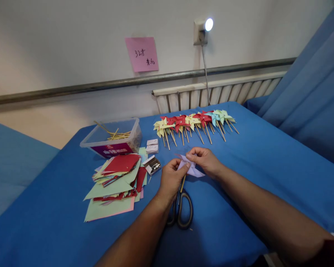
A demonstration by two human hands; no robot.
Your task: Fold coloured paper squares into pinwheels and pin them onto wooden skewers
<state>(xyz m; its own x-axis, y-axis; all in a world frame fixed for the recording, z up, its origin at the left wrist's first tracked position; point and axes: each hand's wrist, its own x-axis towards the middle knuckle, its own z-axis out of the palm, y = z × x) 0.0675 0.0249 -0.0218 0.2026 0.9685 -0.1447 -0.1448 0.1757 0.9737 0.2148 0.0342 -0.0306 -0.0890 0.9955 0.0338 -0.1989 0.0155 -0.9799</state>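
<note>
A light purple paper pinwheel (195, 171) is held between both hands over the table. My left hand (171, 178) is closed on it, the thumb pressed near its centre. My right hand (204, 160) pinches the upper edge of the same paper. A thin wooden stick (183, 183) shows below my left thumb; whether it is joined to the pinwheel I cannot tell. Black-handled scissors (186, 213) lie just below, their blades partly hidden by my left hand. Left of my hands sits a small opened box (152, 165) with shiny metal pieces inside, likely pins.
Finished pinwheels (180, 123) on sticks lie in a row at the back. On the left are a stack of coloured paper (114, 202), a plastic tub (136, 135) of sticks, and small white boxes (152, 146). A blue cloth (253, 178) covers the table; a blue curtain (308, 85) hangs right.
</note>
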